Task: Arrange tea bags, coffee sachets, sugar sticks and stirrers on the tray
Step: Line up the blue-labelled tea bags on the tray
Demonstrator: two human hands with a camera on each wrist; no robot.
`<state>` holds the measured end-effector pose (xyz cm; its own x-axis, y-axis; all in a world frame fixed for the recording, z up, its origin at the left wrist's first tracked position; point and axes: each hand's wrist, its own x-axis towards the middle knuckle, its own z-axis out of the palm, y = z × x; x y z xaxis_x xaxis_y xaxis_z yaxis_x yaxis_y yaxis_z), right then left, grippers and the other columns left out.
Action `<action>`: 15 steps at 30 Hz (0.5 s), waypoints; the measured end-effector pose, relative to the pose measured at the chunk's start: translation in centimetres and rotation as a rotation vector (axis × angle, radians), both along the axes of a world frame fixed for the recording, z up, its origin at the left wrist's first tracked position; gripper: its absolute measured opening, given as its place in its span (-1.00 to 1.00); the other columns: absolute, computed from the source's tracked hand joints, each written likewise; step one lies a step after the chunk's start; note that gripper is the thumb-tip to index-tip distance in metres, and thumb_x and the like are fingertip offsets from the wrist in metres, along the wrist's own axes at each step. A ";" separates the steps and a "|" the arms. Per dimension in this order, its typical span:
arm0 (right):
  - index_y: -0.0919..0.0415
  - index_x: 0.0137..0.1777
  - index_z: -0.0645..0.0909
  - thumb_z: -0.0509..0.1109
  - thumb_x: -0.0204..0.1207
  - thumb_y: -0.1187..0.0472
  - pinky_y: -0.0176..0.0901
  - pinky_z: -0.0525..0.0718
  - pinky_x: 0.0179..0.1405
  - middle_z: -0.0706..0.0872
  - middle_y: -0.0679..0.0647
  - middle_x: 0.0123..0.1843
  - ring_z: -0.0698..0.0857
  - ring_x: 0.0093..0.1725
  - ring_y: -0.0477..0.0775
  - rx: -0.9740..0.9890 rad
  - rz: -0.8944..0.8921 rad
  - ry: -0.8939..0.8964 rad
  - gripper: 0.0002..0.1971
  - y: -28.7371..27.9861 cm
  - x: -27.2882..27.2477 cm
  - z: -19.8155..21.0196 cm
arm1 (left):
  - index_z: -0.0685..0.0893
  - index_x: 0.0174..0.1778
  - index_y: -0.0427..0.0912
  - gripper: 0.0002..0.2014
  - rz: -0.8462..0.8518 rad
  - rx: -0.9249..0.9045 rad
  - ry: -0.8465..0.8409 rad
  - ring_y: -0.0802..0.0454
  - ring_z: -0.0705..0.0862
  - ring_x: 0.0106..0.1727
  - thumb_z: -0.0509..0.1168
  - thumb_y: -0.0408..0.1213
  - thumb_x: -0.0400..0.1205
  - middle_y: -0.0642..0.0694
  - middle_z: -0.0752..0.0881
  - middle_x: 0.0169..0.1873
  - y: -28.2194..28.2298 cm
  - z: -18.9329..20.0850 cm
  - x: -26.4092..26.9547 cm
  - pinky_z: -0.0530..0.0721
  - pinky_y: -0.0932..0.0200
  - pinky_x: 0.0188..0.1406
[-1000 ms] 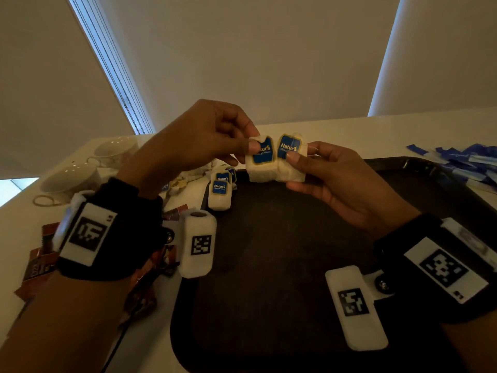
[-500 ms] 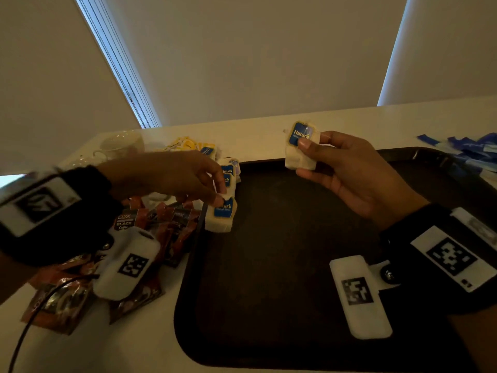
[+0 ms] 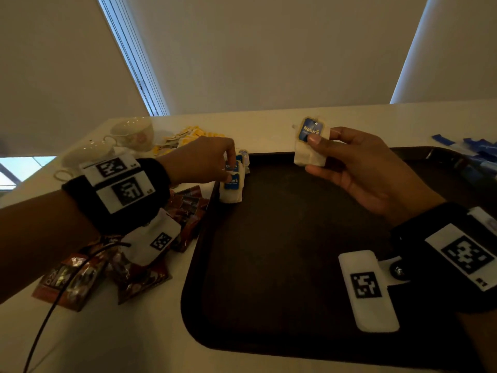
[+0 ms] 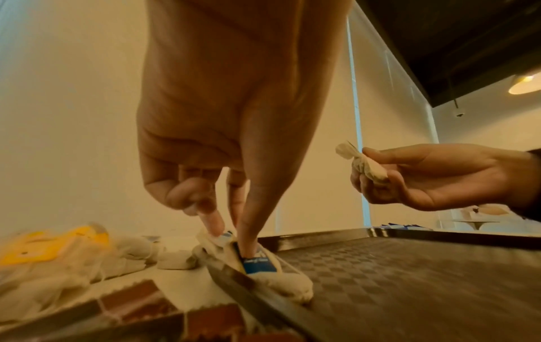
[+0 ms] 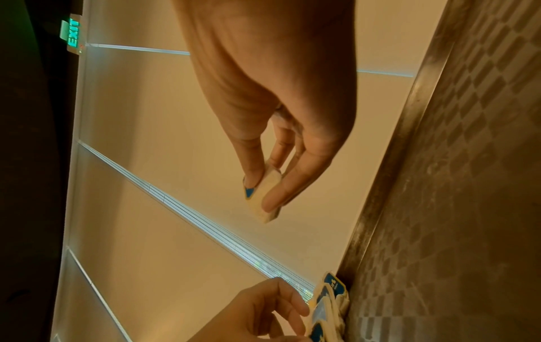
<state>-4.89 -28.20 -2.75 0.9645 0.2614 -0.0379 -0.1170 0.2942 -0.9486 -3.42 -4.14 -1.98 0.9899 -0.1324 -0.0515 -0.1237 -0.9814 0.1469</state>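
Head view has the left hand [image 3: 199, 162] with its fingertips pinching a blue-labelled white tea bag [image 3: 231, 185] just inside the left rim of the dark rectangular tray [image 3: 282, 265]. Right hand [image 3: 360, 168] is up over the tray's far edge, thumb clamping another blue-labelled white tea bag [image 3: 310, 142]. Brown foil coffee sachets [image 3: 129, 267] are piled on the white counter [image 3: 134, 340] left of the tray.

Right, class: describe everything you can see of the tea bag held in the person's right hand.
The tea bag is a small, plump pouch of off-white, paper-like material with a blue tag reading "Natur's" in white across its upper front. The right hand pinches it, thumb on the tag, fingers behind. It is held roughly upright in the air above the far edge of the dark tray, touching nothing else.
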 end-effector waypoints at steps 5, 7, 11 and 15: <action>0.26 0.18 0.61 0.39 0.48 0.25 -0.30 0.72 -0.28 0.76 0.10 0.06 0.80 -0.05 -0.03 -0.004 -0.001 0.008 -0.72 0.0 0.0 0.0 | 0.52 -0.10 0.04 -0.75 -0.193 0.116 -0.067 0.16 0.46 -0.16 0.49 -0.21 0.47 0.16 0.44 -0.20 -0.3 0.2 -0.9 0.39 0.33 -0.28; 0.25 0.15 0.62 0.39 0.47 0.25 -0.30 0.73 -0.28 0.76 0.10 0.05 0.80 -0.05 -0.03 -0.011 -0.001 0.005 -0.75 -0.1 0.0 0.0 | 0.63 -0.12 -0.02 -0.84 -0.240 0.139 0.005 0.25 0.45 -0.26 0.47 -0.28 0.49 0.21 0.47 -0.26 -0.6 0.1 -1.2 0.41 0.51 -0.30; 0.19 -0.05 0.61 0.39 0.47 0.26 -0.28 0.75 -0.27 0.75 0.11 0.05 0.80 -0.05 -0.01 -0.023 -0.006 0.012 -0.92 0.0 -0.2 0.1 | 0.71 -0.02 -0.17 -0.85 -0.230 0.149 0.059 0.18 0.58 -0.19 0.33 -0.45 0.55 0.02 0.68 -0.16 -0.8 -0.5 -1.3 0.57 0.34 -0.12; 0.20 0.03 0.61 0.39 0.47 0.25 -0.29 0.74 -0.28 0.74 0.13 0.10 0.79 -0.01 0.01 -0.058 0.014 0.020 -0.85 0.0 -0.2 0.1 | 0.73 0.03 -0.18 -0.84 -0.204 0.153 0.083 0.03 0.67 0.01 0.35 -0.41 0.57 0.04 0.69 -0.13 -1.1 0.0 -1.1 0.43 0.39 -0.30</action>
